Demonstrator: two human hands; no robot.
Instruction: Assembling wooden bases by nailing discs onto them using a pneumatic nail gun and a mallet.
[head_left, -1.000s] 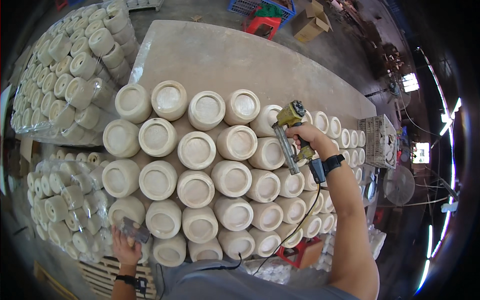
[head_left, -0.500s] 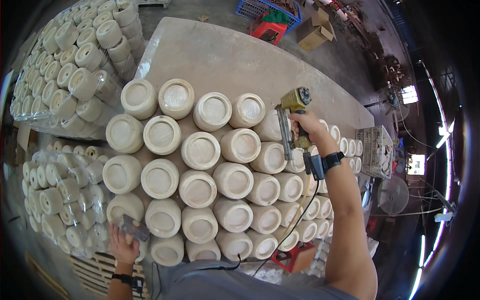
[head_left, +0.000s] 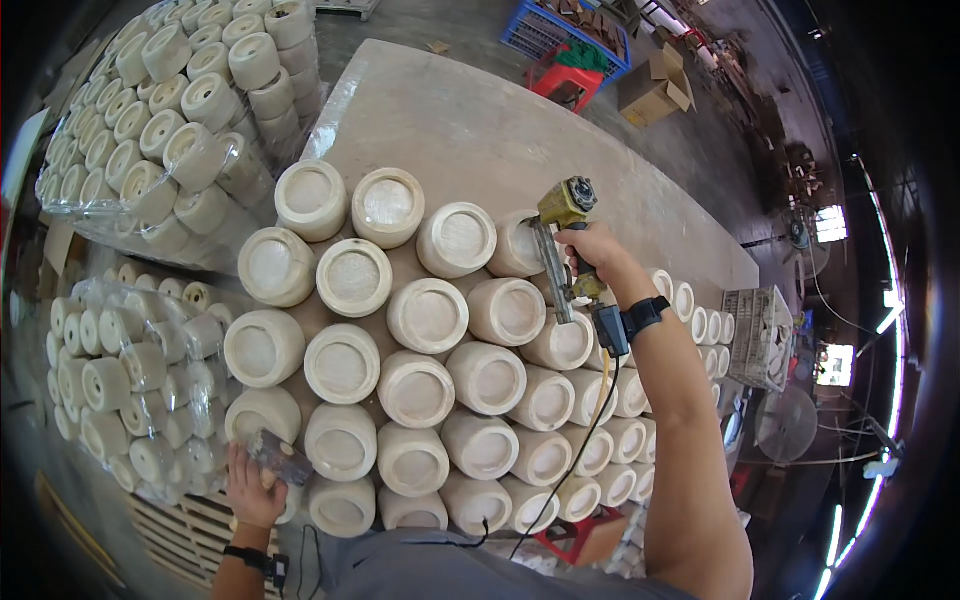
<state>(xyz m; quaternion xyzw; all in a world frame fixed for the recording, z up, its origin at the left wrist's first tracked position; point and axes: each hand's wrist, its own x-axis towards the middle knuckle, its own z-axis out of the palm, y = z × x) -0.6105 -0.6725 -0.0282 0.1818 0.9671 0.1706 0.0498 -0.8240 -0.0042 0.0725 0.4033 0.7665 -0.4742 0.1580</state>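
Note:
My right hand (head_left: 592, 252) is closed round the handle of a yellow pneumatic nail gun (head_left: 568, 203). Its long dark magazine slants down over the pale, round, barrel-shaped wooden pieces (head_left: 506, 312), and a yellow hose and a dark cord hang below it. My left hand (head_left: 252, 492), at the lower left, grips a dark grey block (head_left: 284, 458) with a tan bit showing by the thumb; its exact kind is unclear. That block lies against a wooden piece (head_left: 262, 415) at the near left edge of the rows. Each piece has a round recess on top.
The wooden pieces stand in rows on a wide brown table (head_left: 450, 120). Plastic-wrapped stacks of similar pieces (head_left: 160, 130) rise at the left. Beyond the table are a red stool (head_left: 565, 85), a blue crate (head_left: 560, 35) and a cardboard box (head_left: 650, 90). A grey crate (head_left: 755, 335) stands at the right.
The nail gun in my right hand has shifted left and slightly down over the wooden pieces. The whole view has moved a little, setting the pieces further right. My left hand keeps its block.

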